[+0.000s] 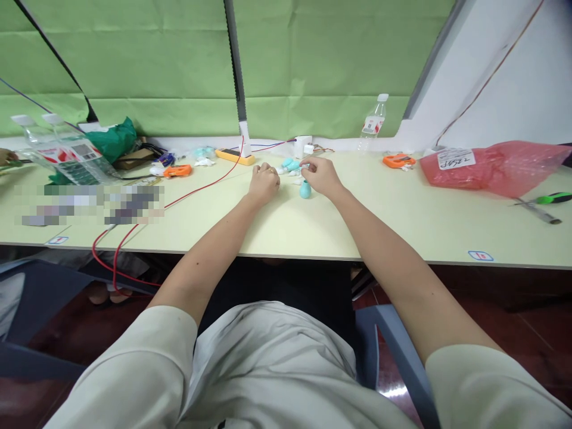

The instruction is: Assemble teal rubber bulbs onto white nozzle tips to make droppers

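Small teal bulb (305, 190) sits on the pale surface (339, 229), just below the fingertips of the right hand (322, 176). Round body at the bottom, narrower neck on top, looks upright. Can't tell if the fingers touch the neck.

Right grip: thumb and forefinger drawn close together; too small to tell whether something is pinched between them. Left hand (263, 183): fingers curled, low by the surface, left of the bulb; can't tell if it grips anything.

Teal pieces (290, 164) and white bits (295, 173) lie between and just beyond the hands, details blurred.

Handling, my judgement: bulb should be very light, so it could tip or roll if nudged. Material unclear, maybe soft rubber or putty, maybe thin plastic; if soft, a hard pinch would dent it. Smooth-looking skin might slip a little under dry fingertips. Best hold: thumb and forefinger on opposite sides of the round part at its widest, light even pressure. Neck gives a narrower hold, okay for steadying, likely weaker if soft. White bits look light and crumply, probably easy to squash or scatter; take them by an edge, one at a time.
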A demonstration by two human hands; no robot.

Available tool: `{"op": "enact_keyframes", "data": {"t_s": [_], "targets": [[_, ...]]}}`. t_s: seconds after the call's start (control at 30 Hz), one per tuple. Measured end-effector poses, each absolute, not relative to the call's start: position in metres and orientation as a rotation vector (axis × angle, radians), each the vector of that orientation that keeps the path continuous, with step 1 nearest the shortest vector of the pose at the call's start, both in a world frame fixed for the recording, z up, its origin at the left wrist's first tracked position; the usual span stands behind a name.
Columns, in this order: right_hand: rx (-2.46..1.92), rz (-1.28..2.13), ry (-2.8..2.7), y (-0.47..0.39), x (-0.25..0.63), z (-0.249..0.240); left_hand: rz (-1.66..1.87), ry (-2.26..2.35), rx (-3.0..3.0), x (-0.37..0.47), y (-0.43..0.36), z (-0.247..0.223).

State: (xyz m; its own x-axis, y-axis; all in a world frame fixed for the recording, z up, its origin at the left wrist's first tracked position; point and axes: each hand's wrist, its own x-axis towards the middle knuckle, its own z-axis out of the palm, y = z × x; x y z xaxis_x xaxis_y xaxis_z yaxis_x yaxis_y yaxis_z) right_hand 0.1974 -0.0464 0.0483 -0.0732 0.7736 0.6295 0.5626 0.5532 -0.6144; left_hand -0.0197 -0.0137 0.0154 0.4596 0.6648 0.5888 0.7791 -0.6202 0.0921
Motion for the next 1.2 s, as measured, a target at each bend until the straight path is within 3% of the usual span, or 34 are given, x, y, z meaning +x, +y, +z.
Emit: {"op": "enact_keyframes", "data": {"t_s": [0.37,0.7,0.93,1.2], "targets": [[-1.126,0.256,-1.726,-0.039,0.201,0.045,-0.957,-1.309,-2.493,-0.023,-0.013,0.012],[-1.091,0.849,-1.136,-0.004,0.221,0.038,-1.046,-1.348,-2.602,-0.030,0.006,0.034],[-1.057,0.890,-1.247,0.003,0.213,0.050,-1.222,-1.122,-2.883,-0.014,0.023,0.054],[-1.091,0.977,-1.463,0.000,0.211,0.058,-1.036,-0.980,-2.989,-0.032,0.022,0.059]]}}
